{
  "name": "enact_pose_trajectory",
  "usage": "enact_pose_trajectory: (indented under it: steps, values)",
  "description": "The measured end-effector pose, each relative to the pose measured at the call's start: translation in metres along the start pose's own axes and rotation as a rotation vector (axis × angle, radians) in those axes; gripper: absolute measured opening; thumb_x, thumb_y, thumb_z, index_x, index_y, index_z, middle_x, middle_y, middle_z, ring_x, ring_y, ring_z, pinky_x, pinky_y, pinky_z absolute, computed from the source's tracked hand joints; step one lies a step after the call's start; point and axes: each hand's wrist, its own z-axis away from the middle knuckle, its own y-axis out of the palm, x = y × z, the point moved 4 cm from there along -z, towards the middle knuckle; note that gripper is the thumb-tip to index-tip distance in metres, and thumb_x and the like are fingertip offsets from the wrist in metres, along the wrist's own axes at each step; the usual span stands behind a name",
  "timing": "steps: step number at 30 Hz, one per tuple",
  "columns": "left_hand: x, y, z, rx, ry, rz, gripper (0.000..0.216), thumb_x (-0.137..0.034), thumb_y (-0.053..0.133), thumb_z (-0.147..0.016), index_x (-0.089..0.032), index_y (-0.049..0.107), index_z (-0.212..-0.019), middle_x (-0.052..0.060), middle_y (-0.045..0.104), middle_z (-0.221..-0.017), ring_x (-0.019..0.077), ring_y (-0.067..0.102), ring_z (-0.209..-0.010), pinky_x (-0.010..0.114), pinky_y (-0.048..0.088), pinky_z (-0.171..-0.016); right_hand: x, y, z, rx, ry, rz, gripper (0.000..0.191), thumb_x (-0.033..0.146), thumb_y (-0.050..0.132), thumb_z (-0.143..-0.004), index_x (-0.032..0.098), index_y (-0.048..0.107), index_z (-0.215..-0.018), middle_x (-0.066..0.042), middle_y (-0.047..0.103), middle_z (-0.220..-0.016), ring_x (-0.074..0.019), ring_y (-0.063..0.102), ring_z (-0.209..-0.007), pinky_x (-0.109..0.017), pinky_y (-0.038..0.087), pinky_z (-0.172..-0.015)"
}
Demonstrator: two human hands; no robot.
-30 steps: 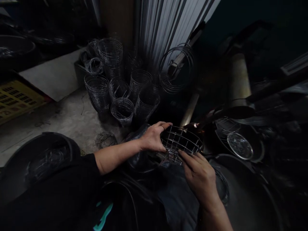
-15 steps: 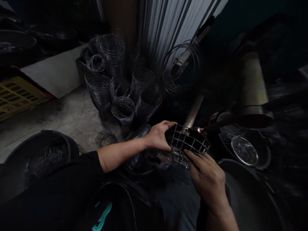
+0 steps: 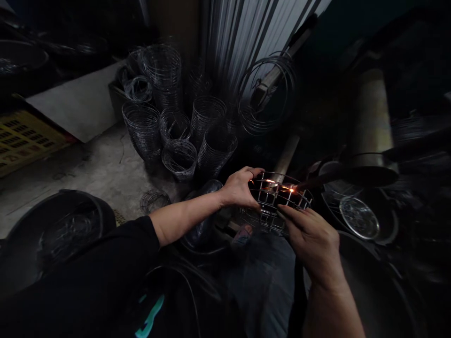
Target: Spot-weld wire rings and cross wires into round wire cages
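Note:
A round wire basket (image 3: 271, 197) is held between both hands in front of me. My left hand (image 3: 241, 188) grips its left rim with the fingers curled over the wire. My right hand (image 3: 312, 239) holds its near right side, fingers pressed to the rim. An orange glow (image 3: 282, 187) shows on the far rim, where a dark metal arm (image 3: 331, 174) from the right meets the wire.
Stacks of wire baskets (image 3: 179, 126) stand on the concrete floor ahead. Coiled wire rings (image 3: 271, 96) hang against a corrugated wall. A black tub (image 3: 59, 230) sits at my left, a yellow crate (image 3: 21, 141) farther left. A shiny round piece (image 3: 359, 217) lies at the right.
The basket and both hands have moved up and slightly right. The orange glow on the far rim has grown brighter and wider.

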Motion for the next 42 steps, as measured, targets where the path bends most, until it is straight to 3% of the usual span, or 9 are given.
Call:
enact_pose_trajectory:
  steps: [10, 13, 18, 24, 27, 32, 36, 39, 42]
  values:
    - [0.002, -0.001, -0.024, -0.003, -0.053, -0.077, 0.102, -0.033, 0.087, -0.038, -0.017, 0.053, -0.133, 0.009, 0.056, -0.123, 0.0269, 0.058, -0.110, 0.037, 0.050, -0.096, -0.027, 0.007, -0.016, 0.005, 0.177, -0.056, 0.023, 0.034, 0.058, -0.089, 0.021, 0.077, -0.092, -0.006, 0.074, -0.081, -0.0187, 0.068, -0.071, -0.030, 0.053, -0.068]
    - [0.002, -0.001, -0.027, 0.006, -0.056, -0.086, 0.103, -0.033, 0.087, -0.039, -0.017, 0.052, -0.134, 0.009, 0.055, -0.124, 0.0263, 0.058, -0.111, 0.036, 0.050, -0.097, -0.025, -0.004, -0.009, -0.057, 0.415, -0.196, 0.026, 0.038, 0.064, -0.085, 0.022, 0.076, -0.102, -0.005, 0.074, -0.088, -0.0193, 0.069, -0.077, -0.031, 0.054, -0.073]
    - [0.004, 0.002, -0.042, -0.021, -0.091, -0.099, 0.110, -0.035, 0.090, -0.035, -0.014, 0.051, -0.136, 0.010, 0.054, -0.126, 0.0284, 0.057, -0.113, 0.037, 0.050, -0.098, -0.009, -0.022, 0.008, -0.376, 0.823, -0.534, 0.031, 0.035, 0.079, -0.073, 0.021, 0.076, -0.100, -0.003, 0.075, -0.087, -0.0161, 0.068, -0.068, -0.029, 0.057, -0.067]
    - [0.022, 0.003, -0.046, -0.022, -0.056, -0.014, 0.128, -0.041, 0.091, -0.033, -0.013, 0.036, -0.146, 0.018, 0.038, -0.149, 0.0356, 0.037, -0.137, 0.046, 0.032, -0.116, -0.021, 0.011, 0.045, -0.183, 0.983, -0.669, 0.040, 0.040, 0.079, -0.071, 0.015, 0.075, -0.102, -0.005, 0.072, -0.073, -0.0144, 0.062, -0.056, -0.027, 0.053, -0.056]
    - [0.046, 0.010, -0.033, -0.054, -0.104, 0.200, 0.143, -0.037, 0.093, -0.027, -0.008, 0.025, -0.149, 0.022, 0.031, -0.153, 0.0346, 0.030, -0.142, 0.044, 0.025, -0.119, -0.017, 0.018, 0.057, 0.002, 0.946, -0.667, 0.050, 0.043, 0.081, -0.068, 0.018, 0.073, -0.110, -0.008, 0.074, -0.090, -0.0198, 0.067, -0.071, -0.030, 0.056, -0.063]
    - [0.072, 0.016, -0.007, -0.038, -0.226, 0.540, 0.118, -0.034, 0.092, -0.032, -0.008, 0.045, -0.137, 0.016, 0.059, -0.127, 0.0311, 0.057, -0.117, 0.046, 0.045, -0.104, 0.031, -0.003, 0.035, 0.172, 0.539, -0.530, 0.033, 0.037, 0.074, -0.075, 0.023, 0.075, -0.105, -0.006, 0.074, -0.097, -0.0225, 0.071, -0.086, -0.030, 0.058, -0.075]
    - [0.045, -0.008, 0.023, -0.016, 0.003, 0.272, 0.118, -0.034, 0.092, -0.028, -0.011, 0.050, -0.135, 0.015, 0.053, -0.131, 0.0313, 0.054, -0.120, 0.044, 0.041, -0.108, 0.064, -0.015, 0.011, 0.267, 0.300, -0.554, 0.024, 0.031, 0.062, -0.087, 0.022, 0.075, -0.105, -0.008, 0.074, -0.095, -0.0200, 0.072, -0.083, -0.027, 0.058, -0.072]
    - [0.012, -0.017, 0.046, 0.068, 0.136, 0.013, 0.111, -0.038, 0.090, -0.035, -0.015, 0.051, -0.136, 0.014, 0.054, -0.129, 0.0320, 0.054, -0.118, 0.047, 0.040, -0.108, 0.063, -0.006, 0.004, 0.403, 0.331, -0.587, 0.025, 0.034, 0.058, -0.090, 0.021, 0.075, -0.100, -0.007, 0.074, -0.089, -0.0191, 0.071, -0.079, -0.026, 0.057, -0.068]
    - [-0.008, -0.015, 0.060, 0.116, 0.154, -0.190, 0.102, -0.042, 0.085, -0.044, -0.020, 0.049, -0.138, 0.012, 0.055, -0.131, 0.0326, 0.051, -0.120, 0.050, 0.040, -0.106, 0.052, 0.006, 0.006, 0.449, 0.360, -0.384, 0.028, 0.035, 0.052, -0.090, 0.021, 0.076, -0.096, -0.006, 0.075, -0.085, -0.0202, 0.071, -0.075, -0.028, 0.056, -0.066]
